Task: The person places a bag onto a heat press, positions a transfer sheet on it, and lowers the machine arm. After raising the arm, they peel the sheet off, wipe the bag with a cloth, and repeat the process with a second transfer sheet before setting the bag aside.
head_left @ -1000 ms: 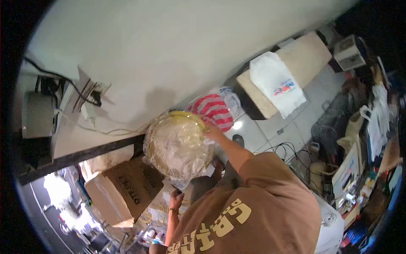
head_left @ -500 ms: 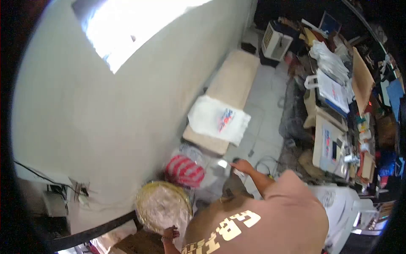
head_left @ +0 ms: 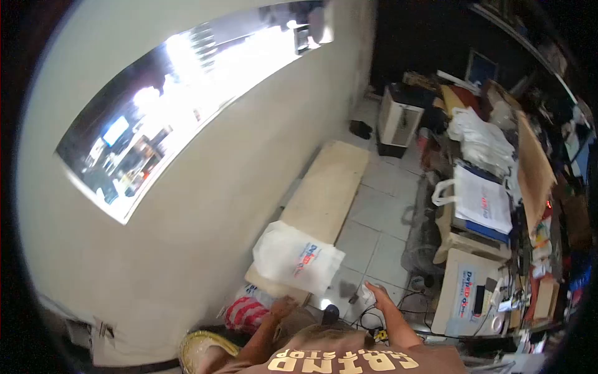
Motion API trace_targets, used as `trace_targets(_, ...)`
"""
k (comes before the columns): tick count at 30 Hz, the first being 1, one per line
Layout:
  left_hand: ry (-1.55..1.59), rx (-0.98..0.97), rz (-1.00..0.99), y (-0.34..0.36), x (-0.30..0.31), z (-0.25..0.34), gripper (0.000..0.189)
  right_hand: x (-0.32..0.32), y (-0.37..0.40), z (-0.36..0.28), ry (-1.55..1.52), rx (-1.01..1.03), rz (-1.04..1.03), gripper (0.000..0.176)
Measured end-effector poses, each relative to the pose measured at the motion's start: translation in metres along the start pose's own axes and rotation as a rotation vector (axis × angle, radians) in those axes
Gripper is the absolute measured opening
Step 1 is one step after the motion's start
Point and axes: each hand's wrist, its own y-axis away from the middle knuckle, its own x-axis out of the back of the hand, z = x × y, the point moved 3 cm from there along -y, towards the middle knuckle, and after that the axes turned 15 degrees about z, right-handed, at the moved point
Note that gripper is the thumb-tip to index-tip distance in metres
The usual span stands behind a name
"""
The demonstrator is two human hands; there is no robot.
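- The pale wall (head_left: 187,249) fills the view from 8 to 12 o'clock. A low wooden bench (head_left: 330,187) runs along its foot through the centre.
- A white printed bag (head_left: 298,258) drapes the bench's near end, with a red-striped bag (head_left: 244,313) just beside it at its 7 o'clock.
- The round yellow-rimmed bundle (head_left: 198,344) lies at 7 o'clock of the view, close under the left forearm. Whether they touch is unclear.
- The left hand (head_left: 283,306), at 6 o'clock, is loosely curled between the red-striped bag and the bench end. I cannot tell if it grips anything.
- The right hand (head_left: 375,293), towards 5 o'clock, reaches out above the cables (head_left: 405,299). Its fingers are too blurred to read.
- My judgement: in this crowded corner, grasp the red-striped bag by its gathered top, and keep the right hand clear of the cables.
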Motion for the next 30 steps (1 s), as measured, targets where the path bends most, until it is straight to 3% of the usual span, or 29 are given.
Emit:
trace_targets(2, 0.183, -0.052, -0.224, -0.045, 0.04, 0.148, 0.056, -0.005, -0.02, -0.015, -0.007, 0.099, 0.142, 0.079)
trace_targets(3, 0.209, -0.19, -0.266, -0.07, 0.031, 0.191, 0.056, -0.005, -0.027, -0.023, 0.011, 0.19, 0.264, 0.079)
trace_targets(5, 0.241, -0.563, -0.352, -0.1, -0.021, 0.239, 0.056, -0.02, 0.035, -0.08, -0.18, 0.22, 0.26, 0.078)
trace_targets(6, 0.435, -0.494, -0.432, -0.086, 0.011, 0.299, 0.054, -0.026, 0.05, -0.098, -0.23, 0.212, 0.275, 0.072)
trace_targets(7, 0.597, -0.555, -0.477, -0.087, -0.004, 0.323, 0.052, -0.024, 0.061, -0.102, -0.276, 0.201, 0.296, 0.067)
trace_targets(8, 0.378, -0.498, -0.561, -0.086, -0.006, 0.353, 0.045, -0.023, 0.039, -0.09, -0.247, 0.388, 0.234, 0.056)
trace_targets(9, 0.37, -0.528, -0.634, -0.081, -0.007, 0.374, 0.045, -0.019, 0.016, -0.081, -0.203, 0.581, 0.168, 0.046)
trace_targets(10, 0.572, -0.526, -0.619, -0.083, -0.003, 0.397, 0.042, -0.004, 0.029, -0.092, -0.231, 0.571, 0.227, 0.046)
trace_targets(11, 0.775, -0.511, -0.593, -0.088, 0.002, 0.417, 0.04, 0.006, 0.056, -0.117, -0.453, 0.38, 0.084, 0.04)
trace_targets(12, 0.771, -0.529, -0.636, -0.091, 0.003, 0.433, 0.04, 0.014, 0.079, -0.139, -0.67, 0.192, -0.073, 0.035)
trace_targets(13, 0.675, -0.778, -0.422, -0.095, 0.008, 0.449, 0.039, 0.025, 0.089, -0.149, -0.693, 0.196, -0.04, 0.035)
trace_targets(14, 0.577, -1.009, -0.193, -0.094, 0.013, 0.461, 0.038, 0.033, 0.096, -0.157, -0.57, 0.266, -0.06, 0.034)
trace_targets(15, 0.582, -1.018, -0.221, -0.095, 0.012, 0.47, 0.038, 0.039, 0.103, -0.165, -0.444, 0.332, -0.083, 0.033)
trace_targets(17, 0.63, -0.812, -0.416, -0.106, 0.005, 0.482, 0.039, 0.047, 0.107, -0.175, -0.497, 0.211, -0.064, 0.034)
trace_targets(20, 0.541, -0.71, -0.415, -0.138, -0.009, 0.479, 0.036, 0.043, 0.097, -0.187, -0.39, 0.232, 0.006, 0.029)
trace_targets(22, 0.402, -0.751, -0.488, -0.168, -0.011, 0.473, 0.035, 0.036, 0.078, -0.205, 0.309, 0.67, -0.012, 0.021)
trace_targets(23, 0.27, -0.791, -0.529, -0.188, -0.013, 0.468, 0.034, 0.033, 0.071, -0.213, 0.297, 0.658, 0.008, 0.021)
trace_targets(25, 0.27, -0.542, -0.735, -0.242, -0.018, 0.458, 0.032, 0.031, 0.067, -0.25, 0.537, 0.993, 0.269, 0.021)
trace_targets(30, 0.184, -0.637, -0.455, -0.416, -0.061, 0.397, 0.023, 0.07, -0.034, -0.345, 0.323, 0.886, 0.519, 0.023)
